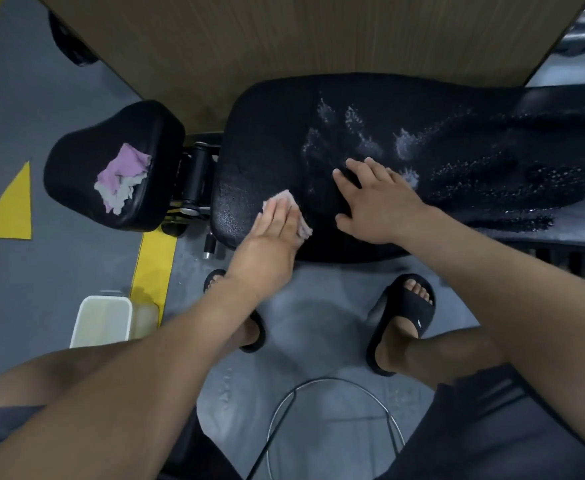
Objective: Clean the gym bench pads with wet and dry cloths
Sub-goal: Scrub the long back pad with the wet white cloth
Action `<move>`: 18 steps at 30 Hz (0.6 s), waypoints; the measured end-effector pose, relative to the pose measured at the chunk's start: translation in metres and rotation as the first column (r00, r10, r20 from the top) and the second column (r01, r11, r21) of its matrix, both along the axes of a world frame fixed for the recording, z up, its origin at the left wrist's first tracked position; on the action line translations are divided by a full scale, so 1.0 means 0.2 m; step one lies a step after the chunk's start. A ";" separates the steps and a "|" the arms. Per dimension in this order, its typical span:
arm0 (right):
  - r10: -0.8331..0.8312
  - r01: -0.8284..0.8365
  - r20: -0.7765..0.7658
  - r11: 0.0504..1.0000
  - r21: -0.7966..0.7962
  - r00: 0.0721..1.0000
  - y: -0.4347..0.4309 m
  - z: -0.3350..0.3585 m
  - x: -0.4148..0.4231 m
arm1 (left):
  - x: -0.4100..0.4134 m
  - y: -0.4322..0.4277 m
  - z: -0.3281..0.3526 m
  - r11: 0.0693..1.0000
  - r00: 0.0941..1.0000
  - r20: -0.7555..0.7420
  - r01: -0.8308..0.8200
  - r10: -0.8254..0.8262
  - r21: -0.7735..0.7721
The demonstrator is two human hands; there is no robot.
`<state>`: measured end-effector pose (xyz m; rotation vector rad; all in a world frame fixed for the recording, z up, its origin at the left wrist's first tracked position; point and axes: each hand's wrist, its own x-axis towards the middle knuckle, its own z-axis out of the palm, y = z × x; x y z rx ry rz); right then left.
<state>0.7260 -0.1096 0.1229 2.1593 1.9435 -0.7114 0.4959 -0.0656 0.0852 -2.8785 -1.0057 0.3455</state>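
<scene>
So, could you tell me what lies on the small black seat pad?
A crumpled pink and white cloth lies on that small black seat pad; the surface beneath the cloth is hidden.

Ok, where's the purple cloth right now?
The purple cloth lies crumpled on the small seat pad, at the left of the head view, just left of the long back pad.
</scene>
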 end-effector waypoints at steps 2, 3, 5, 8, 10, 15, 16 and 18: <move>-0.015 0.015 0.002 1.000 0.012 1.000 0.01 0.01 -0.01 | 0.11 0.14 0.02 0.992 0.993 0.055 -0.099 0.104 -0.076; -0.026 0.026 0.002 0.999 0.019 1.000 0.01 0.01 -0.01 | 0.18 0.22 0.02 0.980 0.985 0.076 -0.143 0.154 -0.139; -0.034 0.034 -0.008 0.999 0.030 0.999 0.02 0.01 -0.01 | 0.31 0.35 0.01 0.956 0.970 0.115 -0.183 0.213 -0.230; -0.028 0.028 -0.014 0.999 0.040 1.000 0.04 0.02 0.03 | 0.34 0.34 0.00 0.975 0.978 0.189 -0.050 0.092 -0.216; -0.022 0.022 -0.012 0.999 0.035 1.000 0.06 0.02 0.06 | 0.25 0.20 0.02 0.962 0.975 0.221 0.076 -0.017 -0.261; -0.014 0.014 -0.006 1.000 0.025 1.000 0.11 0.03 0.09 | 0.26 0.24 0.06 0.958 0.982 0.189 0.045 0.010 -0.282; -0.011 0.011 -0.005 0.999 0.032 1.000 0.11 0.02 0.09 | 0.34 0.33 0.06 0.965 0.984 0.173 0.007 0.040 -0.261; -0.011 0.011 -0.005 0.999 0.046 1.000 0.11 0.02 0.10 | 0.50 0.50 0.07 0.961 0.984 0.146 -0.062 0.105 -0.270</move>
